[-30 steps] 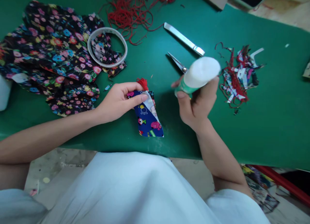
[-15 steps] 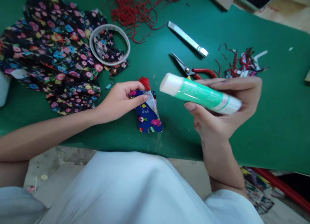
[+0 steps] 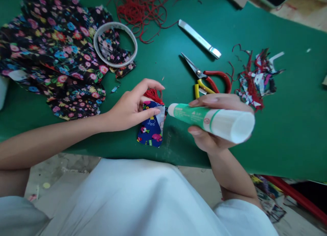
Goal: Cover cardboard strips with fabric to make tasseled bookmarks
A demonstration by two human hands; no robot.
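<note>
1. Blue printed fabric piece was in the left hand, near the counter's front edge. Thumb on the front face, index finger raised. Couldn't tell if it touched the counter.
2. Red tassel sat at the piece's top end, beneath the raised index finger.
3. Right hand was gripping a green-and-white tube, narrow end aimed left at the piece's pale right edge. Contact: couldn't tell.
4. Red-handled scissors lay just beyond the right hand, blades pointing up-left. Silver metal tool lay past them.
5. Scrap pile was right of the scissors.
6. Tape ring rested on dark floral cloth, left side. Red cord tangle was at the far side.
</note>
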